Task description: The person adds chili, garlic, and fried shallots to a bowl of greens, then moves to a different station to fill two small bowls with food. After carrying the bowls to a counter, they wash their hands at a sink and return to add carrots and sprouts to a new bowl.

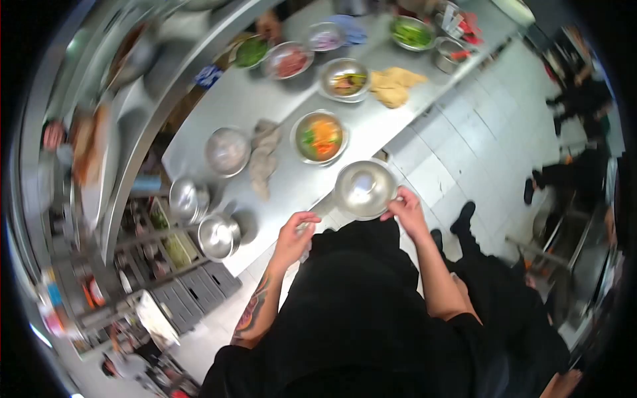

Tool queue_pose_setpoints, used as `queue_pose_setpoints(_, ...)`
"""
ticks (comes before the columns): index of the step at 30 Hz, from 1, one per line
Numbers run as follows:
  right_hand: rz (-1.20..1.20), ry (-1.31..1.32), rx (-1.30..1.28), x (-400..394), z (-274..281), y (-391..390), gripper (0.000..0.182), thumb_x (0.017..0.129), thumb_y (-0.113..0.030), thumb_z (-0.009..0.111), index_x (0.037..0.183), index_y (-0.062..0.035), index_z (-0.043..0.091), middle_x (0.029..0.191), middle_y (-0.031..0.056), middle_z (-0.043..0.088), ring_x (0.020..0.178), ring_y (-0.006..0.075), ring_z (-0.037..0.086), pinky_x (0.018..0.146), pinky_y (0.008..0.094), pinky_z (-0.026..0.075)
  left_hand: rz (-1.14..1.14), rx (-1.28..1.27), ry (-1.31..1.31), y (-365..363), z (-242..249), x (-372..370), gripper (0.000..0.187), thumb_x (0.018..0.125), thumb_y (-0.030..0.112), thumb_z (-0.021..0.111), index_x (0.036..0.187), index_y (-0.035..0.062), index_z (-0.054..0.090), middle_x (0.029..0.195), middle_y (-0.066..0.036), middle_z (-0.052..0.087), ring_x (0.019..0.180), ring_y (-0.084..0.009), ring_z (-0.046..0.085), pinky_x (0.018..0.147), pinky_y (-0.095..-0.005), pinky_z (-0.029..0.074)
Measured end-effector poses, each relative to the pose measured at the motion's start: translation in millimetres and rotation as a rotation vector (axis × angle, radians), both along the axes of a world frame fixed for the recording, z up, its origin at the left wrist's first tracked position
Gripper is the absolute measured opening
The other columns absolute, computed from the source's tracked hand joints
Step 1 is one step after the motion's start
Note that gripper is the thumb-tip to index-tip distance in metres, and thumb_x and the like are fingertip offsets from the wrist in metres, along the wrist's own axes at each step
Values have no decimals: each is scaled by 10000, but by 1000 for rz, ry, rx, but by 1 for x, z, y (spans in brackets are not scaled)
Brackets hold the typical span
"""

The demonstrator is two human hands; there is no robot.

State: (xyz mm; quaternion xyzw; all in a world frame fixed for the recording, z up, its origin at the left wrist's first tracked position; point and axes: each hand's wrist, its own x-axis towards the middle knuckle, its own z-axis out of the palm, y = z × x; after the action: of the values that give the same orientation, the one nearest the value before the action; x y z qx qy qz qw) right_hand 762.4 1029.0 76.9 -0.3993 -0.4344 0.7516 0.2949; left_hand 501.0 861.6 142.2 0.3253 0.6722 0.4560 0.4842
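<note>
An empty-looking steel bowl [364,188] is held at its right rim by my right hand [405,211], in front of the counter edge. My left hand [296,237] is off the bowl to its lower left, fingers apart, with nothing visible in it. Just beyond, on the steel counter [265,225], stands a bowl of orange and green vegetables [322,138]. Behind that one sits a bowl with mixed food [345,80], beside a yellow cloth [395,86]. A grey-brown cloth [264,159] lies left of the vegetables.
Steel bowls [219,236] stand at the counter's left end. Further back are bowls of red meat [289,61] and green vegetables [411,33]. A co-worker's hand [269,28] shows behind the counter. Another person in black [504,305] is close on my right; others stand further right.
</note>
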Motion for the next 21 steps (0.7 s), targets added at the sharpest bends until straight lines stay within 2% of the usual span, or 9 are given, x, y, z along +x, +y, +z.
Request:
queue_pose_setpoints(4, 362, 21, -50, -108, 17, -79, 110, 899, -71, 618, 964, -23, 545, 848, 103, 659, 665, 182, 683, 582, 282, 571, 71, -86, -3, -74, -24, -39, 312, 917, 190, 642, 1167, 26, 551, 848, -71, 654, 565, -78, 559, 485, -250, 449)
queue_pose_setpoints(6, 724, -6, 14, -151, 10, -83, 173, 911, -151, 638, 1023, -34, 576, 852, 87, 660, 643, 151, 672, 559, 280, 553, 468, -58, 0, -116, -35, -59, 279, 898, 162, 643, 1121, 10, 571, 819, -63, 638, 561, -83, 563, 484, -246, 452)
queue_pose_setpoints(8, 977, -265, 379, -211, 14, -56, 275, 874, -229, 692, 1053, -42, 599, 918, 118, 672, 753, 202, 690, 647, 349, 553, 547, -86, 27, -158, -45, -81, 233, 900, 126, 598, 1090, -9, 584, 863, -78, 658, 575, -102, 578, 485, -248, 480)
queue_pose_setpoints(10, 708, -483, 1008, -278, -9, -22, 372, 814, -303, 737, 1045, -39, 611, 1066, 165, 656, 964, 265, 661, 783, 434, 520, 554, -101, 27, -191, -49, -89, 234, 900, 133, 608, 1080, -15, 595, 841, -66, 654, 571, -104, 580, 492, -252, 475)
queue_pose_setpoints(11, 630, -595, 1042, -305, 21, -10, 536, 738, -341, 784, 1142, -50, 585, 1284, 223, 533, 1203, 362, 511, 939, 484, 460, 549, -127, 33, -204, -52, -89, 236, 900, 140, 618, 1071, -22, 606, 818, -55, 650, 567, -106, 582, 498, -256, 470)
queue_pose_setpoints(14, 557, -691, 1256, -373, 7, 22, 702, 687, -369, 816, 1258, -79, 531, 1413, 215, 397, 1292, 418, 401, 997, 486, 440, 593, -115, -86, -220, -60, -73, 243, 898, 151, 620, 1064, -26, 616, 778, -65, 656, 556, -120, 594, 507, -273, 481)
queue_pose_setpoints(16, 755, -945, 1217, -393, -8, 19, 847, 637, -381, 849, 1331, -82, 466, 1467, 213, 305, 1338, 463, 309, 1058, 470, 405, 588, -178, -68, -217, -61, -61, 270, 909, 194, 615, 1045, -40, 621, 718, -78, 646, 536, -134, 603, 509, -285, 486)
queue_pose_setpoints(17, 627, -934, 1359, -393, -19, 10, 683, 669, -315, 822, 1241, -72, 538, 1368, 193, 427, 1271, 412, 406, 1019, 454, 432, 581, -173, -71, -213, -62, -56, 278, 915, 216, 607, 1013, -43, 621, 703, -87, 639, 529, -145, 610, 508, -288, 486)
queue_pose_setpoints(21, 392, -627, 1504, -333, -43, -41, 323, 733, -176, 716, 1033, -83, 640, 1106, 133, 567, 1067, 353, 517, 908, 429, 472, 571, -150, -29, -191, -70, -56, 317, 929, 269, 579, 855, -39, 593, 654, -107, 617, 516, -178, 630, 489, -316, 481)
